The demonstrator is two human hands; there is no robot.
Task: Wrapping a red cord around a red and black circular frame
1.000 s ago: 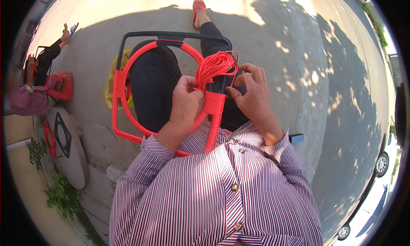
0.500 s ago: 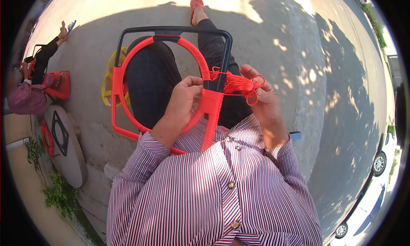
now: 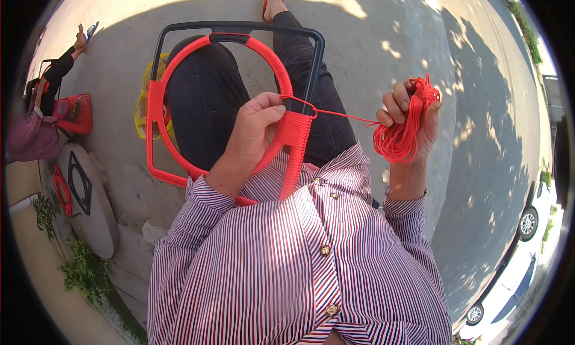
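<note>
A black frame point(image 3: 239, 26) with a round ring inside it rests over my lap, much of it wrapped in red cord point(image 3: 295, 129). My left hand point(image 3: 256, 126) pinches the ring at the wrapped joint on its right side, thumb and forefinger together. Out to the right, my right hand point(image 3: 413, 114) grips a bundle of red cord point(image 3: 398, 141). From that bundle a single strand runs taut to the frame's right bar and loops around its bare black part, just above the wrapping.
Beyond my left knee lies a yellow basket point(image 3: 142, 105). A co-worker point(image 3: 39, 129) sits far left near a red bag point(image 3: 75, 113). A stone slab point(image 3: 93, 207) holds a black frame point(image 3: 79, 183) and a red piece point(image 3: 62, 192). White cars point(image 3: 509, 279) stand at right.
My right hand has moved right, away from the frame, carrying the cord bundle and drawing the strand tight. My left hand stays at the joint. The frame has shifted slightly up and left.
</note>
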